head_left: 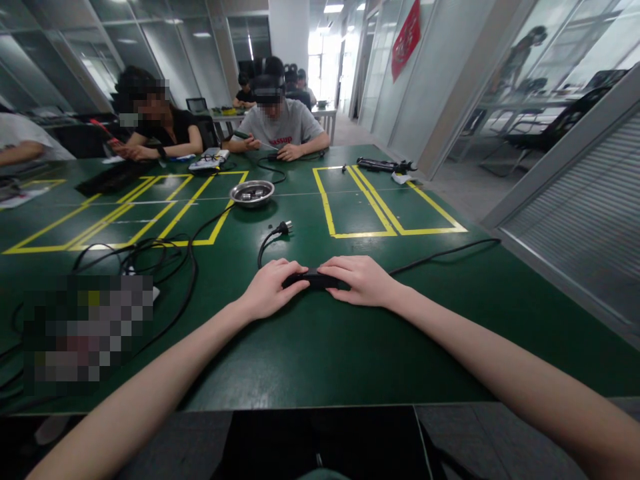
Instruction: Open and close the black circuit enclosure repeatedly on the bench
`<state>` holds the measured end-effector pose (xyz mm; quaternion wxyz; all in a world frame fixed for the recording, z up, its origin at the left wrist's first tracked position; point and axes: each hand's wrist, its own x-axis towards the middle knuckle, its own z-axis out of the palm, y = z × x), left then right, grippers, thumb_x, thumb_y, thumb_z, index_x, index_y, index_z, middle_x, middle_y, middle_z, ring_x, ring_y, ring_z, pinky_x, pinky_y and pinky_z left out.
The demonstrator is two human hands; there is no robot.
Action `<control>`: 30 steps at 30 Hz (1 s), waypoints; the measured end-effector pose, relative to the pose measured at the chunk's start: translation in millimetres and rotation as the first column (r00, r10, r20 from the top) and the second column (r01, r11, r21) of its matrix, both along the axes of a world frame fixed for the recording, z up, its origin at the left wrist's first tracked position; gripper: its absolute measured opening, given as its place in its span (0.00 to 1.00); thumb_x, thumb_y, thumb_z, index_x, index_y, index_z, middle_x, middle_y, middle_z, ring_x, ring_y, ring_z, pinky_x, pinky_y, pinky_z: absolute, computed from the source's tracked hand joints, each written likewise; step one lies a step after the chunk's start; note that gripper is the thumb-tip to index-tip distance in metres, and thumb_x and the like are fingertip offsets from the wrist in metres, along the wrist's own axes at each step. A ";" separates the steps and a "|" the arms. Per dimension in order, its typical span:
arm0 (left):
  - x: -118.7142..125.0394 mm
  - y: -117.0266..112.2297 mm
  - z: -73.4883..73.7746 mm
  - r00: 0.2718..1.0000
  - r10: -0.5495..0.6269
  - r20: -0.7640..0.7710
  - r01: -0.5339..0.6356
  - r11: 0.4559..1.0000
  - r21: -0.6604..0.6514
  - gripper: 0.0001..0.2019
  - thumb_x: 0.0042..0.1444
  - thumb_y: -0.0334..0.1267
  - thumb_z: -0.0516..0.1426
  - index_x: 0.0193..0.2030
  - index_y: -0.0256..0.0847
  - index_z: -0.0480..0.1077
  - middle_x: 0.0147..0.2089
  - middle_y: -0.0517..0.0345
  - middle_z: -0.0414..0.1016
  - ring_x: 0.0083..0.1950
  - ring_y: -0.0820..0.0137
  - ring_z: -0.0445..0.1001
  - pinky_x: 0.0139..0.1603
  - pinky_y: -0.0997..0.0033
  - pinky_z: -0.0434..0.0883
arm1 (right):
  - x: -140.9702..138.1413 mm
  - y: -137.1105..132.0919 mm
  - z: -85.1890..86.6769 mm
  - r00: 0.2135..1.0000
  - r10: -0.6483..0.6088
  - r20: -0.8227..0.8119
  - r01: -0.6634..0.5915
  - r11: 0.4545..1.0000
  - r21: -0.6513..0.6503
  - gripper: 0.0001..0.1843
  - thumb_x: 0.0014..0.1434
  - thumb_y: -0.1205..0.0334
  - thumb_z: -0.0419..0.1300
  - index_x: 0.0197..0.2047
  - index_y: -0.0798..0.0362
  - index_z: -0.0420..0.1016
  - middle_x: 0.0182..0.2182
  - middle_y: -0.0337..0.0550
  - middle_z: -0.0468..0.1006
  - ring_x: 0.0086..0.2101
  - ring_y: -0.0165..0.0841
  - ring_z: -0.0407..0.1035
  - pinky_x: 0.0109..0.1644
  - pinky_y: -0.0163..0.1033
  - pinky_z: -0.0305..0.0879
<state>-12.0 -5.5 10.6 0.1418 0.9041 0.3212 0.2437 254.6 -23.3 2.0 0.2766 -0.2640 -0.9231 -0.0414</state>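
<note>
A black power adapter [316, 279] lies low over the green table, an oblong block with cable at both sides. My left hand [274, 285] has its fingers and thumb closed round the left end. Around the right end, my right hand [361, 280] is closed in the same way. Both ends of the block are hidden under my fingers. Beyond my left hand lies a black plug [285, 228], its cord curving back toward that hand. A black cable [445, 252] runs from beside my right hand toward the table's right edge.
A metal bowl [252, 194] holding small metal parts stands farther back. Looped black cables [150, 257] lie at left, near a pixelated object [90, 327]. Yellow tape [365, 235] marks the green table [380, 360]. A folded black tripod [385, 165] lies at back right. People sit across the table.
</note>
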 end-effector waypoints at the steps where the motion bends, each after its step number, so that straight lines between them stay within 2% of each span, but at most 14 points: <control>1: 0.3 -1.1 0.3 1.000 0.007 -0.010 -0.007 1.000 0.024 0.10 0.69 0.43 0.58 0.50 0.42 0.75 0.45 0.53 0.82 0.47 0.60 0.80 0.50 0.58 0.76 | -0.5 -0.1 0.0 1.000 -0.009 0.018 0.008 0.999 0.034 0.16 0.68 0.61 0.59 0.56 0.55 0.75 0.47 0.53 0.83 0.43 0.41 0.80 0.44 0.43 0.77; 6: 4.0 -3.7 -6.2 1.000 -0.017 -0.017 0.021 0.972 0.234 0.20 0.64 0.48 0.63 0.58 0.41 0.73 0.54 0.47 0.82 0.53 0.56 0.80 0.56 0.54 0.76 | -2.2 -0.6 0.5 0.999 -0.029 0.020 0.027 0.996 0.087 0.16 0.71 0.59 0.57 0.56 0.58 0.77 0.46 0.55 0.85 0.42 0.42 0.81 0.44 0.44 0.77; 9: 5.8 -3.3 -10.6 1.000 -0.017 0.010 0.013 0.953 0.302 0.16 0.67 0.44 0.61 0.58 0.41 0.75 0.52 0.48 0.84 0.52 0.58 0.81 0.56 0.55 0.76 | -4.3 -0.6 0.7 1.000 -0.025 0.008 0.025 0.997 0.073 0.17 0.72 0.59 0.56 0.57 0.58 0.77 0.46 0.55 0.85 0.42 0.43 0.81 0.44 0.45 0.78; 13: 5.6 -4.8 -9.3 0.999 -0.023 0.030 0.013 0.951 0.308 0.14 0.67 0.44 0.61 0.55 0.40 0.77 0.46 0.48 0.85 0.50 0.58 0.81 0.55 0.54 0.76 | -8.6 -1.2 0.5 0.999 -0.022 -0.032 0.022 1.000 0.020 0.16 0.71 0.56 0.58 0.56 0.55 0.78 0.47 0.54 0.84 0.45 0.43 0.80 0.47 0.46 0.78; 19: 5.6 -7.9 -7.0 0.999 -0.028 0.015 0.022 0.950 0.312 0.17 0.66 0.43 0.62 0.58 0.41 0.76 0.52 0.47 0.84 0.53 0.58 0.81 0.56 0.54 0.76 | -11.1 -2.3 -4.8 0.994 -0.012 -0.107 0.014 1.000 0.017 0.14 0.69 0.56 0.60 0.53 0.52 0.79 0.47 0.52 0.85 0.47 0.43 0.81 0.50 0.47 0.78; 24: 6.0 -7.0 -7.9 0.999 -0.038 0.021 0.028 0.929 0.368 0.15 0.67 0.45 0.61 0.55 0.39 0.77 0.46 0.49 0.85 0.48 0.60 0.82 0.54 0.58 0.76 | -6.9 1.0 -3.7 0.998 -0.029 -0.064 0.029 1.000 -0.005 0.15 0.67 0.55 0.61 0.53 0.51 0.78 0.47 0.50 0.85 0.44 0.41 0.81 0.46 0.43 0.76; 27: 5.8 -6.1 -9.0 0.998 -0.037 0.041 0.019 0.930 0.367 0.16 0.67 0.46 0.61 0.54 0.39 0.77 0.47 0.48 0.85 0.47 0.61 0.83 0.53 0.59 0.76 | -4.1 1.6 -1.3 0.999 -0.020 -0.050 0.018 0.999 -0.046 0.14 0.69 0.55 0.60 0.53 0.53 0.78 0.47 0.49 0.85 0.42 0.39 0.81 0.42 0.40 0.75; 30: 5.0 -4.6 -10.3 0.999 -0.037 0.027 0.026 0.943 0.331 0.18 0.66 0.46 0.62 0.58 0.39 0.75 0.49 0.48 0.85 0.48 0.61 0.83 0.54 0.59 0.75 | -3.4 0.2 -0.5 0.999 -0.027 -0.039 0.026 0.999 -0.032 0.14 0.71 0.55 0.58 0.53 0.54 0.78 0.44 0.50 0.85 0.40 0.39 0.81 0.40 0.40 0.74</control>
